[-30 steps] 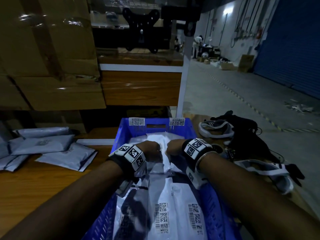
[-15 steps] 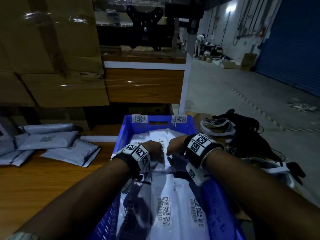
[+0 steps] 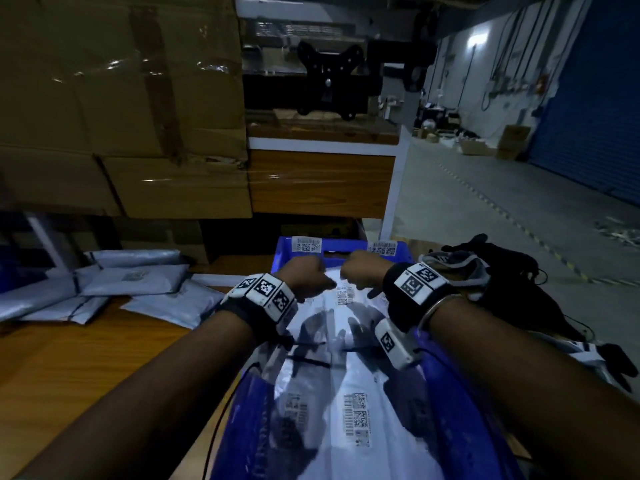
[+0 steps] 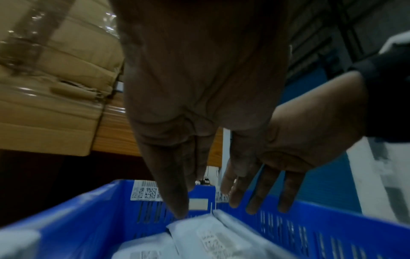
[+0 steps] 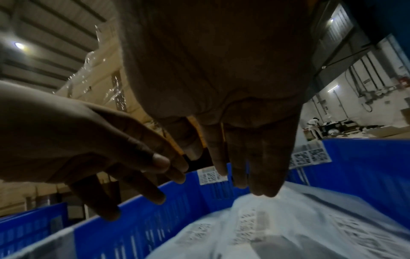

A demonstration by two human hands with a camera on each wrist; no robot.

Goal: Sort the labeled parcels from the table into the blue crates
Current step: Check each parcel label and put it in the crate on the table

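Head view: left hand (image 3: 304, 277) and right hand (image 3: 362, 271), fingers straight, hold nothing above the blue crate (image 3: 346, 245). Its heaped parcels (image 3: 349, 403) could slide out if nudged.

Parcels (image 3: 346, 403) in crate (image 3: 450, 441); others (image 3: 131, 282) left.

No words or numbers can be read. Barcode stickers (image 3: 306, 244) sit on the blue crate's (image 3: 426, 441) far rim at 12 o'clock; printed code labels (image 3: 356, 414) on the white parcels (image 3: 332, 375) inside are blurred.
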